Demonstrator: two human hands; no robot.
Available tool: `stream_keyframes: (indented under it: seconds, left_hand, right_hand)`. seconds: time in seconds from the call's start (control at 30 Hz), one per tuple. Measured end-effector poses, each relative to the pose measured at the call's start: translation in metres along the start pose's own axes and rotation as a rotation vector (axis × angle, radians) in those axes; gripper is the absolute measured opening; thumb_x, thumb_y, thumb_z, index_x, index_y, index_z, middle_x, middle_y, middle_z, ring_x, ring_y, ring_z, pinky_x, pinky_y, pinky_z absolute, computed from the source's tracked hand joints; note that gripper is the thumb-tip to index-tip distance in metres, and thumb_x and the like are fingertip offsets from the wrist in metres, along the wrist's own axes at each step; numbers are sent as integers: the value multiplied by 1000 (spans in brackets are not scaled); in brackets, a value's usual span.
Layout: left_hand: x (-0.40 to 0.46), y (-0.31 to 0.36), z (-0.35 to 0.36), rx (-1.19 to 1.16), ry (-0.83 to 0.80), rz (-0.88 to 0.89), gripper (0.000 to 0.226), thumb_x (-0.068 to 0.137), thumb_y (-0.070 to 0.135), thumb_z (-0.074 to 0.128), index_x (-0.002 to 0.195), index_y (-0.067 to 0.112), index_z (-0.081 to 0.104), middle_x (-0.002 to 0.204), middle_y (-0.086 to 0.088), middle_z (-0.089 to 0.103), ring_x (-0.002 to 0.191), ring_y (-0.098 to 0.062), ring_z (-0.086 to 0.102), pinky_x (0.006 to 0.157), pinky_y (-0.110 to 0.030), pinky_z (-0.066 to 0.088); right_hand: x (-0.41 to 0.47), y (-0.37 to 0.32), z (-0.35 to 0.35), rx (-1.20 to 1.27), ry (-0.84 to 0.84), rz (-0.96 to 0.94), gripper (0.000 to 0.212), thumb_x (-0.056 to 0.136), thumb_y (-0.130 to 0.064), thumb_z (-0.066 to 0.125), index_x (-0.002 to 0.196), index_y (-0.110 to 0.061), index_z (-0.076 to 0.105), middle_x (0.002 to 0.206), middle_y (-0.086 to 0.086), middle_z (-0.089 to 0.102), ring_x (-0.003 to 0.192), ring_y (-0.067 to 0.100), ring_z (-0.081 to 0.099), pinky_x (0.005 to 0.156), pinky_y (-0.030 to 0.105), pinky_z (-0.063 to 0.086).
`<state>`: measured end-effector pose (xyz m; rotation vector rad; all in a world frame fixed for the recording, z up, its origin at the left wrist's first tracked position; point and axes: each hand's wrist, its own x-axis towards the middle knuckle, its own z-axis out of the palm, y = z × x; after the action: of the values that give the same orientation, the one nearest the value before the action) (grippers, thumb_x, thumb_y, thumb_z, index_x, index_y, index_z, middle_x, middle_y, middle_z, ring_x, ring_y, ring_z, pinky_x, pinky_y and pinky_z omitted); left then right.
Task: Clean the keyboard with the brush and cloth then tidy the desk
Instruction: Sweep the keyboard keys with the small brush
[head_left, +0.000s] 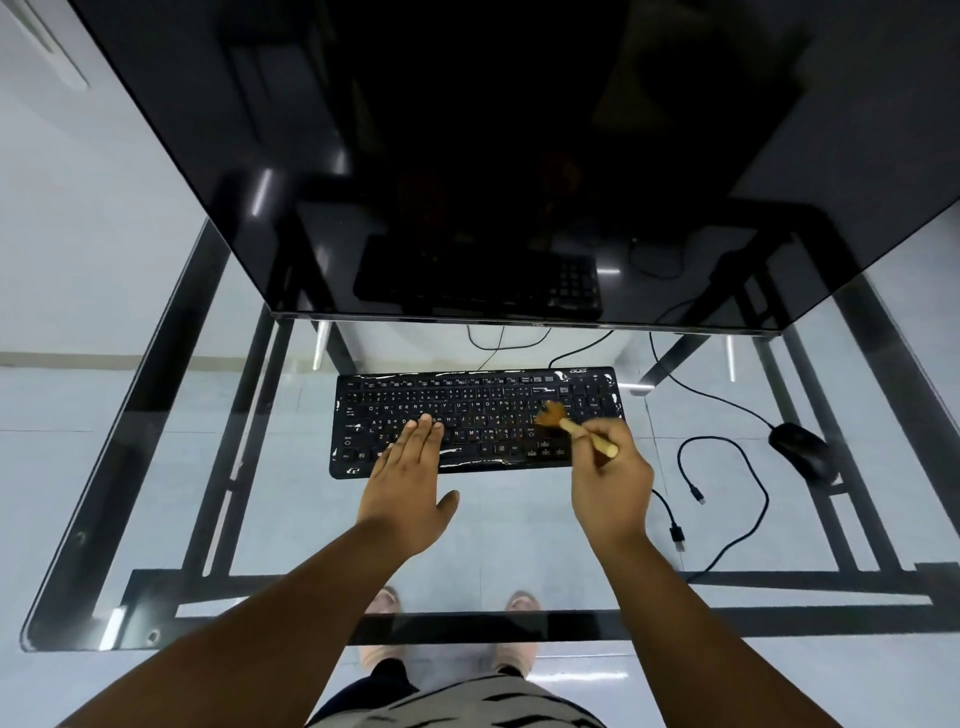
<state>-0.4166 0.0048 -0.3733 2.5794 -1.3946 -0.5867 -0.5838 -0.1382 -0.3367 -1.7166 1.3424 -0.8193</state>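
A black keyboard (478, 400) lies flat on the glass desk (291, 530), just in front of the monitor. My left hand (410, 478) presses flat on the keyboard's lower left keys, fingers straight. My right hand (613, 478) grips the wooden handle of a small brush (566, 423). The brown bristles touch the keys at the right of the main block, beside the number pad. No cloth is in view.
A large dark monitor (519, 156) leans over the back of the desk. A black mouse (802, 449) sits at the right, its cord running behind. A loose black cable (727, 499) with two plugs lies right of my right hand.
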Motion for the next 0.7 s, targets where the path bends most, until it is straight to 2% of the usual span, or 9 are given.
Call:
stream_keyframes:
  seconds: [0.13,0.17,0.3,0.37,0.4,0.47,0.57,0.63,0.7]
  left_hand:
    - [0,7,-2,13,-4,-34,82,93,49,45,154,19,-1,162,2,-7,149,-17,-7,119,-36,5]
    - [1,7,-2,16,-2,-42,82,93,49,45,154,18,-1,162,2,-7,149,-17,-7,119,-36,5]
    - [1,12,0,57,44,-58,81,92,49,45,154,17,3,163,1,-1,149,-18,-2,120,-39,7]
    - [1,14,2,63,59,-73,82,92,50,44,154,17,3,163,1,-1,149,-17,-2,120,-39,7]
    - [2,15,2,61,63,-78,82,92,50,44,154,17,2,163,1,-1,149,-17,-3,120,-39,6]
    - [2,18,3,54,60,-74,82,92,49,44,154,17,1,162,1,-3,149,-16,-4,120,-38,4]
    - [4,25,6,36,59,-46,81,92,48,45,154,17,2,162,1,-5,149,-16,-5,121,-38,4]
    - [6,29,7,33,61,-21,82,92,47,45,154,17,2,162,1,-6,149,-17,-4,121,-39,4]
    - [9,30,8,48,55,-6,82,93,48,44,154,17,0,162,1,-8,149,-17,-6,121,-38,4]
  right_hand:
    - [3,-4,7,81,-322,-50,5,91,-15,64,91,-20,64,67,-1,65,51,9,45,49,25,36]
    - [2,-1,9,59,-333,-49,6,92,-14,63,91,-20,63,67,-2,64,50,5,45,48,21,35]
    - [3,6,2,83,-61,38,3,95,-16,58,96,-19,59,82,-5,68,61,-1,55,54,10,38]
    - [2,9,-4,159,-146,64,4,94,-16,60,96,-20,60,78,-5,69,60,9,56,60,20,43]
    - [1,9,-5,186,-235,75,6,93,-15,61,94,-20,62,77,-3,70,62,22,58,62,29,45]
    - [-2,14,-9,136,-345,59,9,91,-14,63,91,-23,63,74,1,71,62,32,58,59,37,46]
    - [0,23,-16,52,-174,44,7,91,-15,62,91,-23,62,65,-3,67,48,7,51,50,30,39]
    - [2,25,-22,88,-92,53,6,92,-15,61,92,-21,62,66,-4,66,48,5,48,49,28,39]
    - [3,24,-24,123,-184,51,9,90,-12,63,90,-22,63,67,1,67,50,13,48,49,30,40]
